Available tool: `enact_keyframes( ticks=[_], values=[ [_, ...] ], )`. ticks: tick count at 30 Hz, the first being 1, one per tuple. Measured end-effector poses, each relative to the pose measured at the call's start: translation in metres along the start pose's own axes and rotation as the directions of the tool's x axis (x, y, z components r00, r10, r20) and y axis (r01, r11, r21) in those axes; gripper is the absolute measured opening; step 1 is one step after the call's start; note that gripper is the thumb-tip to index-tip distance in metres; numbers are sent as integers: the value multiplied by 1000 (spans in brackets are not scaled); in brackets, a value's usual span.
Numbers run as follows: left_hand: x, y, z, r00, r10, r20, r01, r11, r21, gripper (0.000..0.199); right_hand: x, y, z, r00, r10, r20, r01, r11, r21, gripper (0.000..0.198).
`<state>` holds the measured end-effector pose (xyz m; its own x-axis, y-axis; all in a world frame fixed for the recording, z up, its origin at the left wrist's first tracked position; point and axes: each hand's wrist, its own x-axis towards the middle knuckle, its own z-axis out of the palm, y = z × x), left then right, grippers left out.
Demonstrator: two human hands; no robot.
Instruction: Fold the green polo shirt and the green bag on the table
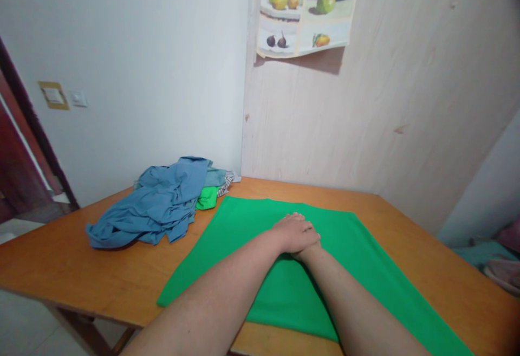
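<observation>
A smooth green cloth point(284, 302) lies spread on the wooden table before me, and one corner reaches toward the table's front right. Both my hands rest one over the other near its middle. On top is my left hand point(296, 233), its fingers lying flat across the other hand. Beneath it my right hand point(303, 254) shows only around the wrist and the edge of the hand; its fingers are hidden. Neither hand visibly pinches the cloth.
At the back left of the wooden table point(69, 269) is a heap of crumpled blue clothing point(158, 199), with a bright green piece point(207, 198) and a checked piece point(227, 181) at its right. A fruit poster point(303, 23) hangs on the wall behind. Fabric point(487, 253) lies beyond the right edge.
</observation>
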<state>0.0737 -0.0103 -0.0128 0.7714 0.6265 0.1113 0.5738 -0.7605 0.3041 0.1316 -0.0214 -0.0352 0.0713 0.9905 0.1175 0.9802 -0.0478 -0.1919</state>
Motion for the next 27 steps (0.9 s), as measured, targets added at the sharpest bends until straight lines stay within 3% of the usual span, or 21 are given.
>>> enact_keyframes(
  ticks=[4, 11, 20, 27],
  values=[
    [2, -9, 1, 998, -61, 29, 63, 997, -50, 50, -7, 11, -3, 999, -43, 26, 44, 998, -35, 33],
    [-4, -30, -1, 980, -197, 30, 198, 977, -81, 77, -13, 25, 2, 982, -157, 100, 167, 981, -100, 62],
    [-5, -57, -6, 961, -274, 41, 273, 962, 17, 90, -10, 23, 3, 996, -36, 77, 38, 999, -18, 67],
    [0, -73, -7, 955, -295, 14, 293, 953, 81, 87, -9, 23, 6, 998, -19, 60, 19, 1000, 2, 75]
  ],
)
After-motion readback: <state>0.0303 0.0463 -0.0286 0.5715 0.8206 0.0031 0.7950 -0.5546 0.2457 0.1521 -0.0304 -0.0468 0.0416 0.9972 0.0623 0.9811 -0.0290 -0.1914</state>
